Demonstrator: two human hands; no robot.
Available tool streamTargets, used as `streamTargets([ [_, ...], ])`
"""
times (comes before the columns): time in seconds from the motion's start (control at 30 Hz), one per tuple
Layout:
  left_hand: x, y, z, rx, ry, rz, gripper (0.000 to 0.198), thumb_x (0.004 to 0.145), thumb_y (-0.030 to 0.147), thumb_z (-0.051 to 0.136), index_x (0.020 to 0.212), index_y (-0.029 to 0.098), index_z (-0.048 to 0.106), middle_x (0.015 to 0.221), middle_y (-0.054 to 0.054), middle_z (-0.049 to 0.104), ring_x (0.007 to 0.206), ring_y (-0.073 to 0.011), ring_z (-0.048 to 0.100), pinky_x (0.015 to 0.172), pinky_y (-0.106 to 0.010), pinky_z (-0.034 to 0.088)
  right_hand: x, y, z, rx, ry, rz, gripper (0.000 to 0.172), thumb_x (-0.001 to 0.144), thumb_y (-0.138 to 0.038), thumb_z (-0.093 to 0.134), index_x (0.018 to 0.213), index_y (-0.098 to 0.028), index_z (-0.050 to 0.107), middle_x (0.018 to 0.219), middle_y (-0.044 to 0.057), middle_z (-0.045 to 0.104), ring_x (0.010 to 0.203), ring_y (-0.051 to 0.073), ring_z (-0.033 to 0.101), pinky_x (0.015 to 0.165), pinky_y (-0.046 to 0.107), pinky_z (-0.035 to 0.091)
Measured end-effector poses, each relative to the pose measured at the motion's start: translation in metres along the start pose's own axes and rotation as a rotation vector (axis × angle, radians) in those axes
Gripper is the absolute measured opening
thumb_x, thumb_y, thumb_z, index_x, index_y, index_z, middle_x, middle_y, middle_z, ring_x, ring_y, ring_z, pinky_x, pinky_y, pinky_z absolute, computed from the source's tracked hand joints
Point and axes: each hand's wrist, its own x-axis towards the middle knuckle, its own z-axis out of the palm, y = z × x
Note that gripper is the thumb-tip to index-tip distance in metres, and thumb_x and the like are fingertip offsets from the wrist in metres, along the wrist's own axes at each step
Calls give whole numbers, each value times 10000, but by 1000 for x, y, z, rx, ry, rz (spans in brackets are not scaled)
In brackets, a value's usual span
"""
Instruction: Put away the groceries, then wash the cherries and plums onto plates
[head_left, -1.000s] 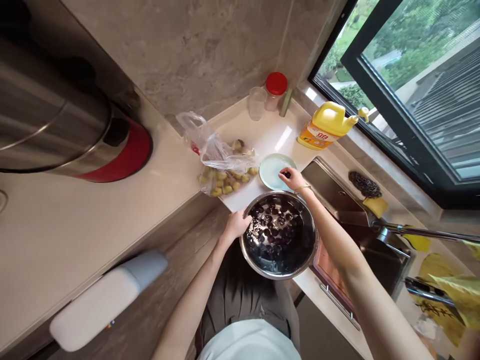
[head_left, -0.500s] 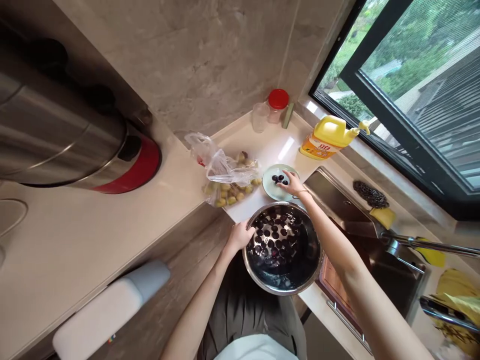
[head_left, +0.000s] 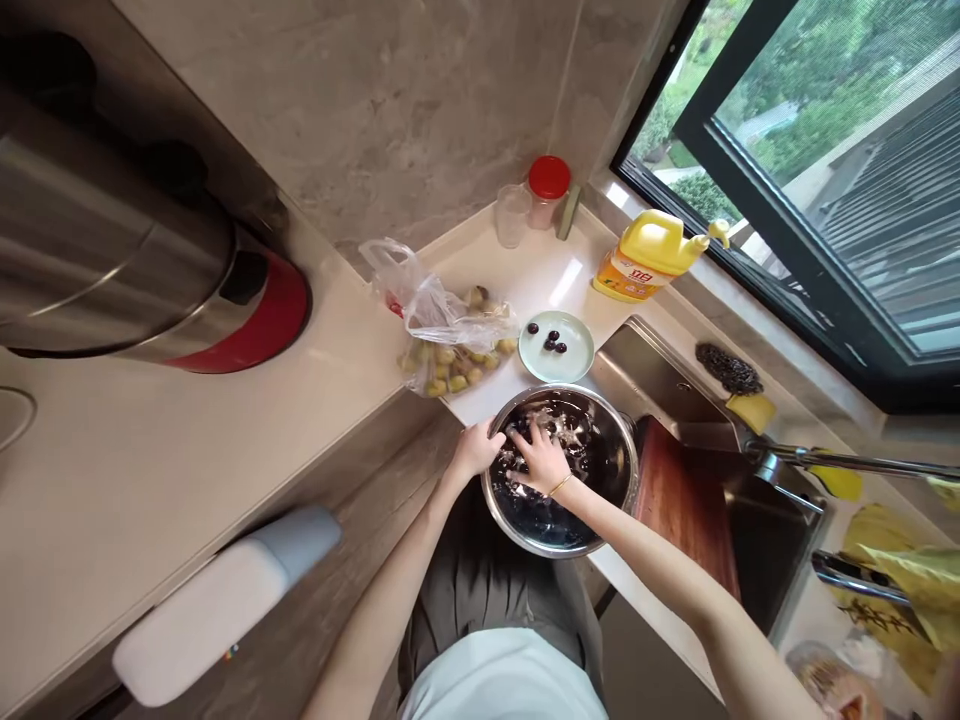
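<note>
A round steel bowl (head_left: 546,548) of water, with dark round fruits that look like grapes under the surface, sits at the counter's front edge. My left hand (head_left: 478,448) grips its left rim, thumb on the inside. Inside the bowl, my right hand (head_left: 546,465) dips into the water with its fingers spread over the fruits; no fruit shows in its grasp. The hand and ripples hide many of them. Just beyond the bowl, a pale green plate (head_left: 577,360) carries several dark grapes (head_left: 561,348).
Left of the plate lies a clear plastic bag (head_left: 450,325) of greenish round fruits. A yellow detergent jug (head_left: 641,255) and a red-lidded jar (head_left: 549,180) stand behind. To the right is the sink (head_left: 660,380) with a wooden cutting board (head_left: 682,500) and a faucet (head_left: 772,465).
My right hand has left the plate and come back into the bowl, its fingers now spread. The grapes it was touching lie on the plate. My left hand keeps its hold on the rim.
</note>
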Motion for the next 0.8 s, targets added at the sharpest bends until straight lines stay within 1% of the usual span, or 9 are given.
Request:
streamTargets([
  [0.07, 0, -1, 1, 17, 4, -3, 313, 781, 197, 447, 989, 184, 680, 996, -92, 730, 873, -220, 647, 739, -261, 431, -1, 2, 2, -45, -24, -72, 719, 811, -622, 555, 1422, -283, 384, 1445, 202, 343, 1207, 364, 413, 910, 491, 400],
  [0.13, 0, -1, 2, 28, 8, -2, 302, 779, 208, 446, 969, 185, 681, 976, -95, 732, 853, -225, 647, 723, -265, 428, -5, 6, 2, -72, -35, -75, 616, 868, -621, 452, 1377, -272, 451, 1356, 200, 427, 1153, 349, 445, 870, 460, 421],
  [0.27, 0, -1, 3, 30, 14, -12, 300, 774, 220, 450, 961, 186, 682, 952, -95, 735, 825, -231, 647, 702, -272, 427, -9, 13, 7, -61, -91, -170, 483, 905, -531, 449, 1311, -281, 522, 1292, 169, 486, 1121, 336, 481, 847, 417, 441],
  [0.3, 0, -1, 3, 29, 15, -12, 302, 773, 219, 451, 964, 187, 682, 951, -95, 735, 826, -231, 648, 704, -272, 427, -8, 15, 8, -36, -103, -159, 456, 897, -500, 484, 1291, -277, 538, 1306, 160, 480, 1090, 319, 510, 834, 399, 451],
  [0.37, 1, -2, 4, 17, 14, -7, 305, 775, 219, 454, 975, 189, 682, 964, -92, 734, 838, -229, 649, 711, -269, 430, -7, 17, 9, 47, -93, -43, 397, 867, -416, 558, 1225, -246, 579, 1299, 151, 485, 996, 272, 570, 794, 356, 471],
  [0.47, 1, -3, 4, 0, 15, -8, 311, 782, 227, 463, 999, 196, 683, 986, -85, 733, 856, -225, 651, 715, -262, 430, -12, 18, -1, 234, -9, 75, 317, 782, -265, 639, 1096, -219, 625, 1172, 105, 539, 900, 207, 604, 786, 308, 484],
  [0.6, 0, -3, 3, 1, 16, -14, 327, 783, 217, 469, 1028, 204, 685, 993, -76, 733, 860, -227, 651, 704, -258, 424, -37, 17, -27, 479, 229, 16, 334, 734, -142, 623, 1054, -235, 621, 1070, 49, 538, 927, 175, 596, 840, 286, 489],
  [0.7, -1, -1, 1, -6, 18, -10, 320, 782, 224, 478, 1020, 204, 690, 989, -79, 733, 863, -231, 650, 701, -260, 421, -55, 18, -40, 523, 444, -3, 351, 760, -139, 593, 1095, -242, 603, 1110, 63, 510, 1033, 196, 568, 918, 322, 479],
  [0.8, -1, -1, 1, 1, 19, -15, 299, 778, 229, 480, 986, 200, 693, 971, -82, 734, 843, -231, 649, 687, -261, 420, -67, 18, -41, 487, 496, -14, 330, 746, -119, 590, 1053, -235, 618, 1074, 67, 518, 1019, 210, 575, 907, 349, 497],
])
